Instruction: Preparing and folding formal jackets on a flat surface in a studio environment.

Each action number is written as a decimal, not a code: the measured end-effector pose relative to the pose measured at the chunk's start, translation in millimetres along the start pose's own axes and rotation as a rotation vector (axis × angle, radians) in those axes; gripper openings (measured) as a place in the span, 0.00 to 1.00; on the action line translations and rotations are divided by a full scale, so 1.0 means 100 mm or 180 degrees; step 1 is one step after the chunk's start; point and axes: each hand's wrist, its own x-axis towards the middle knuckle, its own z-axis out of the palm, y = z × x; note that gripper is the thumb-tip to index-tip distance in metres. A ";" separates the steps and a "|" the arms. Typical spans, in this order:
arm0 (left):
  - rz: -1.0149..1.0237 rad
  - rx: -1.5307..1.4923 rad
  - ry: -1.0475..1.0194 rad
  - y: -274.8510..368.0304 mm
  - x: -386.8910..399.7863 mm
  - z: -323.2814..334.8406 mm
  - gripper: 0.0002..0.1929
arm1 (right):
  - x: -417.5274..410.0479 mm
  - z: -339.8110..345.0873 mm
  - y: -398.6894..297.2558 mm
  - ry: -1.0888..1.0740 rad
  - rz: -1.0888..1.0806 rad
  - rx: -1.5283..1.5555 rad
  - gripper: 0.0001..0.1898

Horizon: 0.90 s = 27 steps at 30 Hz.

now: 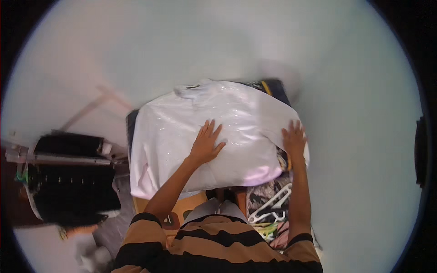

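Note:
A white long-sleeved shirt (177, 143), shiny as if under clear plastic, lies spread over a dark patterned cloth (273, 88) with a yellow stripe. Its collar points away from me. My left hand (206, 141) rests flat near the middle of the shirt, fingers apart. On the sleeve at the right lies my right hand (294, 138), also with its fingers spread. Neither hand grips anything. What supports the cloth is hidden beneath the shirt.
Black garments (71, 191) hang from a rail (78, 159) at the left. White plastic hangers (271, 204) and green ones (268, 230) lie near my right forearm, by patterned fabric. A pale wall (218, 41) stands beyond the shirt.

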 end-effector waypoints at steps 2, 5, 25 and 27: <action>-0.0548 -0.0357 0.0667 -0.14 -0.56 -0.39 0.28 | 0.18 0.01 -0.21 0.0625 -0.0369 0.0202 0.28; -0.1366 -0.0470 0.1901 -0.40 -1.59 -0.80 0.19 | 0.27 -0.30 -1.34 0.0698 -0.1613 0.1611 0.19; -0.3357 -0.2437 0.1117 -1.36 -3.79 -1.03 0.12 | -0.28 0.22 -5.84 -0.1211 -0.4856 -0.0142 0.09; -0.2892 -0.2370 0.2360 -1.42 -3.80 -1.24 0.08 | -0.30 0.18 -5.86 -0.1000 -0.5009 0.0018 0.08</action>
